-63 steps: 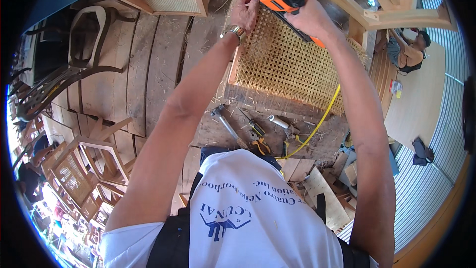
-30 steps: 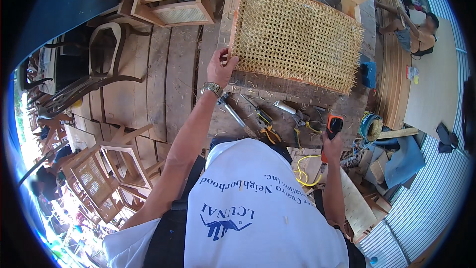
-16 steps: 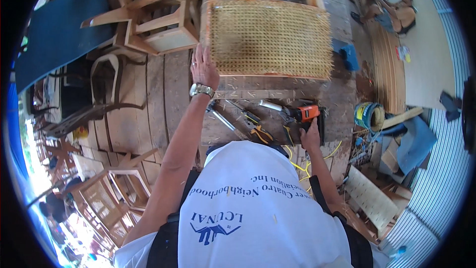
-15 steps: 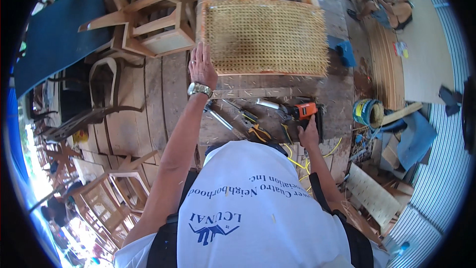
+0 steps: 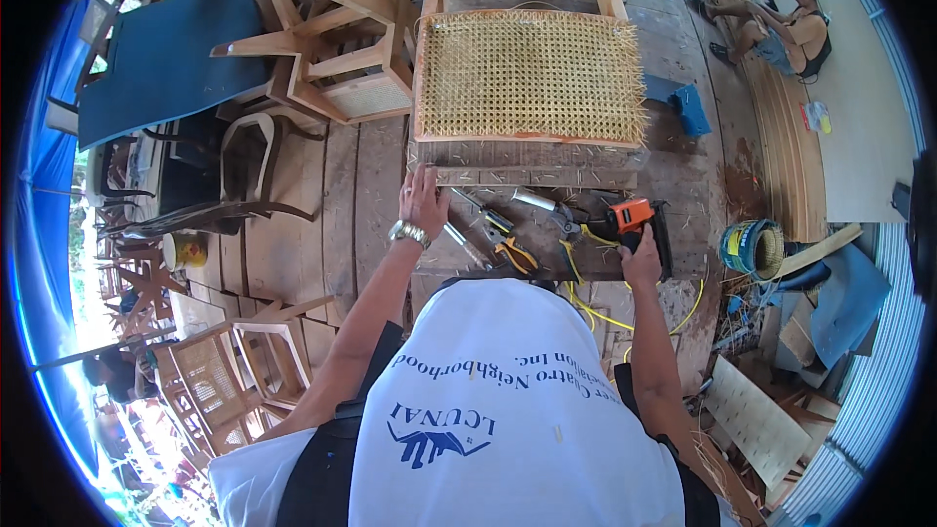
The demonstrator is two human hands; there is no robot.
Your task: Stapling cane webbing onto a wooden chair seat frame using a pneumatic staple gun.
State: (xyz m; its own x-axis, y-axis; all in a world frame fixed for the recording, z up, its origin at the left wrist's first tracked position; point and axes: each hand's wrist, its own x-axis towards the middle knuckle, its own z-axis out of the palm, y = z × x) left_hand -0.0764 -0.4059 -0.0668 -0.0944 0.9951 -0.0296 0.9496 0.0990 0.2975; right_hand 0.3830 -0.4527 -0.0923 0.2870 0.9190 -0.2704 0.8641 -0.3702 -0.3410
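Observation:
A woven cane seat panel [image 5: 527, 78] in a wooden frame lies on the work board, with frayed cane ends along its right side. My right hand [image 5: 640, 259] is wrapped round the handle of an orange and black nail gun [image 5: 634, 214] at the board's right. At the board's left edge, my left hand [image 5: 424, 203] rests with its fingers stretched out, beside a wooden strip [image 5: 532, 177]. Pliers with yellow and black handles [image 5: 517, 254], a chisel-like tool [image 5: 468, 246], a yellow and black tool [image 5: 498, 222] and a hammer-like tool [image 5: 537, 200] lie between my hands.
Wooden chair frames [image 5: 351, 49] are stacked at the left, by a blue sheet [image 5: 176, 49]. A yellow hose [image 5: 595, 310] runs near the nail gun. To the right stands a bucket [image 5: 750, 249] holding a coil. Another person [image 5: 791, 34] sits at the far right.
My left hand has come off the cane panel's left edge and moved nearer, down to the wooden strip. My right hand stays on the nail gun. The whole view has shifted slightly.

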